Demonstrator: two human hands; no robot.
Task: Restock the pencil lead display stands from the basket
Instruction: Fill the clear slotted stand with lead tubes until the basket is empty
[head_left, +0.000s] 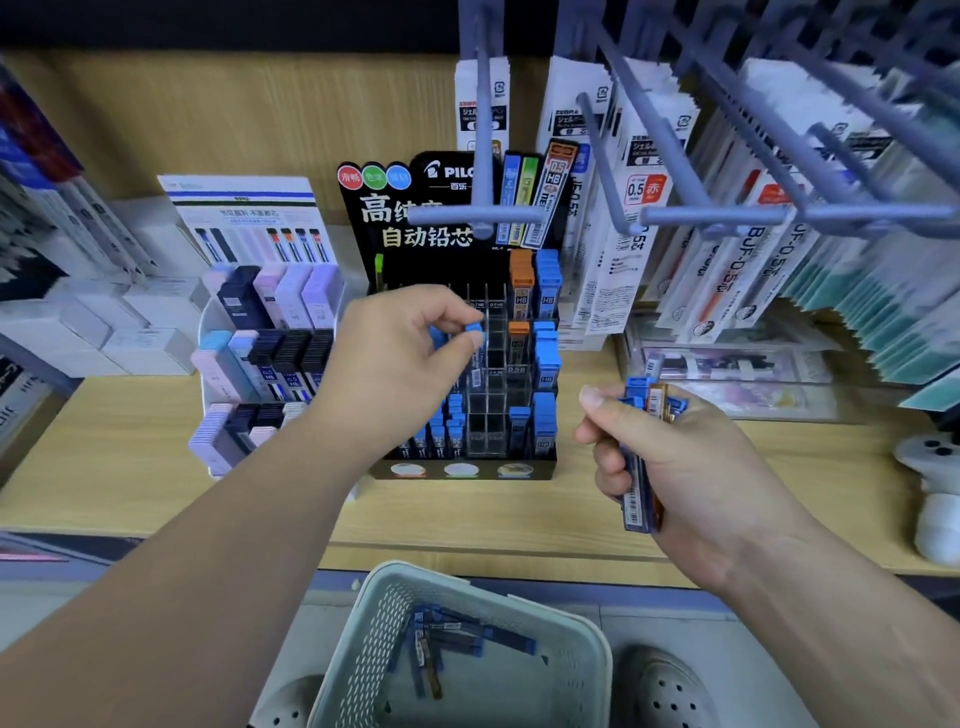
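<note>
Pinching a blue-capped lead case (474, 328), left hand (395, 358) reaches the black stand (545, 457).

A light wooden counter (104, 452) runs across the view, backed by a wooden panel (234, 119). At the left, white boxes (145, 343) are stacked on it. Grey peg hooks (701, 214) jut out at the upper right, with white pen refill packs (639, 208) hanging behind them. Flat clear packets (737, 366) lie on the counter below the packs. A white figure (935, 467) stands at the far right. Below, on the floor, is a pair of white perforated shoes (670, 691).
</note>
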